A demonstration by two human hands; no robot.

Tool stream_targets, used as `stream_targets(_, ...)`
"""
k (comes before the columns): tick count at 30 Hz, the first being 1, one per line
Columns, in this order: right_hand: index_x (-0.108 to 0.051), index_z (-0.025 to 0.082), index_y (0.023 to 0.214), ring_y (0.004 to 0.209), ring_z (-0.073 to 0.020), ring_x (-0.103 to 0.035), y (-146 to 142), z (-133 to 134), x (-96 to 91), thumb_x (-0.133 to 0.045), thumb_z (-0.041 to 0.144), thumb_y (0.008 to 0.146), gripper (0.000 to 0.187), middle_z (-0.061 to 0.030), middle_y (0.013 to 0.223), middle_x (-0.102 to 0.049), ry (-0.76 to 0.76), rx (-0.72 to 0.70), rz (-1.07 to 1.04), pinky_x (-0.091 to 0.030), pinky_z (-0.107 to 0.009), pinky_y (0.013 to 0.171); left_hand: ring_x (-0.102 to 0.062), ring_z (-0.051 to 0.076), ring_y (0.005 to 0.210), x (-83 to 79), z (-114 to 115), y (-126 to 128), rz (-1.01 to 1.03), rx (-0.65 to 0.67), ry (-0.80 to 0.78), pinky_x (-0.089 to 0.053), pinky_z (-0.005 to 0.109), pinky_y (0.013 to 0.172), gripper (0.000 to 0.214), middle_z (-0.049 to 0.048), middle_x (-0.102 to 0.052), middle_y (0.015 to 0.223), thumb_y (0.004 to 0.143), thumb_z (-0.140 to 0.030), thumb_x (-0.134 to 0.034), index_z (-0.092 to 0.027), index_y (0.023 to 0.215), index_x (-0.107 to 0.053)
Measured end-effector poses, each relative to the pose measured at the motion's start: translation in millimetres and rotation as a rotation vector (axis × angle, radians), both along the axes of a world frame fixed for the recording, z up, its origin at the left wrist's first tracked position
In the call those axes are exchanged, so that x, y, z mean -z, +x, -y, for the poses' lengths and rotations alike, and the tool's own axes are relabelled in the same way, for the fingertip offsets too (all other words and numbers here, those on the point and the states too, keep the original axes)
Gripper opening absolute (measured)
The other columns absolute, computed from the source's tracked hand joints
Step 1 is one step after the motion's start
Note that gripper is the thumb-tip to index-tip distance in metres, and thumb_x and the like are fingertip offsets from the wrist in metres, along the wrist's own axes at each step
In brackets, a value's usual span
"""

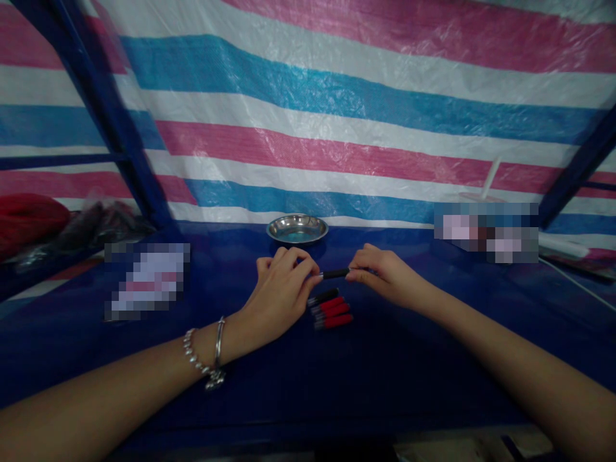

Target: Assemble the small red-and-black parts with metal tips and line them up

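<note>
A black pen [335,273] is held level between my two hands, above the blue table [385,372]. The fingertips of my left hand [287,289] pinch its left end. At the other end, my right hand [378,273] closes thumb and fingers on the tip. Just below, a black pen [326,297] lies on the table beside several red pens [335,310] in a small row. Their left ends are partly clear, and my left hand comes close to them. A bracelet and a bangle sit on my left wrist.
A shallow steel bowl [298,230] stands behind my hands near the striped sheet [308,141]. Blurred-out items lie at the left [149,282] and back right [486,232]. A white cable [575,282] runs along the right. Blue frame posts [115,128] rise at the sides.
</note>
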State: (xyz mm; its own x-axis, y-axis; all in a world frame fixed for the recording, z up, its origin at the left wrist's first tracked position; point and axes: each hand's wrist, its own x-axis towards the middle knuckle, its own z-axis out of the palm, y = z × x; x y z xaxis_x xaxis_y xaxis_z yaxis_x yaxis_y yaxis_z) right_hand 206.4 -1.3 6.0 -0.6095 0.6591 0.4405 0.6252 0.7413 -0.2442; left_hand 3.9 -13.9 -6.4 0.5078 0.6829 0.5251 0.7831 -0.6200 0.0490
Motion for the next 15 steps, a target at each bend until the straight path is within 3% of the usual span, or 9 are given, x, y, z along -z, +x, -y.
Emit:
stream_targets(8,-0.06,0.015,0.08,0.073,-0.0158,-0.049,2.6,-0.3,-0.3,-0.054,0.031,0.077,0.017,-0.004,0.074,-0.061,0.004,0.07,-0.009,-0.037,-0.027,0.066,-0.045,0.019,0.089,-0.6,0.0,0.7,0.013,-0.026,0.002,-0.026,0.034,0.07,0.015,0.0022,-0.053,0.096,0.086,-0.023,-0.04,-0.019,0.085,-0.054)
stream_targets(15,-0.057,0.016,0.072,0.069,-0.013,-0.051,1.5,0.1,-0.3,-0.039,0.026,0.085,0.025,-0.0029,0.07,-0.058,-0.057,0.068,-0.077,-0.037,-0.026,0.066,-0.045,0.018,0.088,-0.8,-1.3,0.7,0.027,-0.031,0.006,-0.026,0.033,0.069,0.013,0.0016,-0.053,0.094,0.086,-0.022,-0.041,-0.018,0.085,-0.053)
